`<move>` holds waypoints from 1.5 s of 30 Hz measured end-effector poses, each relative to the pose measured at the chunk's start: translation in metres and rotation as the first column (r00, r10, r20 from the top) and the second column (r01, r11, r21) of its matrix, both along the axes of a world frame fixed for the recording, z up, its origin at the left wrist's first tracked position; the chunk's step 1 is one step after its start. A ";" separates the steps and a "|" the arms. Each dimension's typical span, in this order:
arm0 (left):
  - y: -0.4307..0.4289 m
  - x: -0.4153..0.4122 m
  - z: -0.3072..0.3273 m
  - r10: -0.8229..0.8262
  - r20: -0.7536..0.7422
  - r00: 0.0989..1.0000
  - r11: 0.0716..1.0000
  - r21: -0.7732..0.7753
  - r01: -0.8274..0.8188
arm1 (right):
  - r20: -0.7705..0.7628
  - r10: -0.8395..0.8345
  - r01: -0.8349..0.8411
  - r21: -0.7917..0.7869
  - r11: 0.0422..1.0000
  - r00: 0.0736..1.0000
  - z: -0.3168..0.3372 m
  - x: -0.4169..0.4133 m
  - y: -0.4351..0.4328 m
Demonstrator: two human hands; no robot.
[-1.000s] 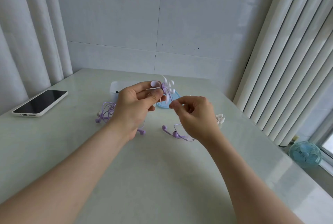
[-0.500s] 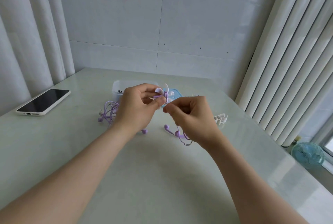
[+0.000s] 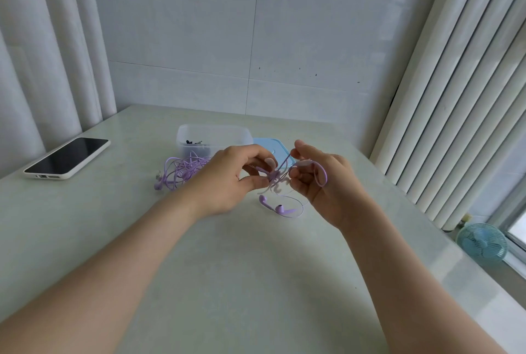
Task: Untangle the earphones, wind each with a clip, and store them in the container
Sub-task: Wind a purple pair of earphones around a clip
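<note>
Head camera showed the left hand (image 3: 227,180) pinching a small white plastic clip (image 3: 277,188) in a narrow grip, the right hand (image 3: 327,194) pinching thin lilac earphone cord (image 3: 324,177). It looked light and limp, best held near the clip.

Bare forearms w/ bare L hand (image 3: 225,183) & R hand (image 3: 330,185).

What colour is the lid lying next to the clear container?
Light blue. The lid lies beside the clear container, shown in the head view.
</note>
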State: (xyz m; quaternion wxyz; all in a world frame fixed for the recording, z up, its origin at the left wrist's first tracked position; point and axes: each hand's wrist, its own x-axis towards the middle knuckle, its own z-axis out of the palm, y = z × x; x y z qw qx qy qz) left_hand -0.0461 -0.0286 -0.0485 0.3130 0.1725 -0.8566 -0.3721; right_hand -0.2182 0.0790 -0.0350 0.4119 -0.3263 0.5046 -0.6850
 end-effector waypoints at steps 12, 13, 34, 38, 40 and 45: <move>-0.005 -0.001 0.005 -0.020 -0.380 0.925 0.881 0.431 0.196 | -0.353 0.049 0.000 0.137 0.991 0.934 -0.008 0.000 -0.002; -0.006 -0.001 0.004 0.016 -0.390 0.921 0.872 0.456 0.177 | -0.375 0.058 -0.005 0.139 0.990 0.925 -0.009 0.002 -0.003; -0.003 0.006 0.011 -0.059 -0.452 0.890 0.781 0.535 0.324 | -0.357 0.035 0.028 0.168 0.985 0.933 -0.007 0.003 -0.003; -0.006 0.008 0.011 -0.025 -0.351 0.936 0.880 0.437 0.187 | 0.137 0.089 -0.097 0.050 0.994 0.987 -0.004 0.004 -0.004; -0.004 0.006 0.008 0.014 -0.308 0.951 0.912 0.394 0.114 | 0.291 0.088 -0.091 -0.003 0.996 0.953 -0.004 0.003 -0.004; 0.000 -0.002 0.004 0.074 -0.347 0.935 0.896 0.434 0.090 | 0.238 -0.043 0.040 0.018 0.999 0.970 -0.004 0.001 -0.002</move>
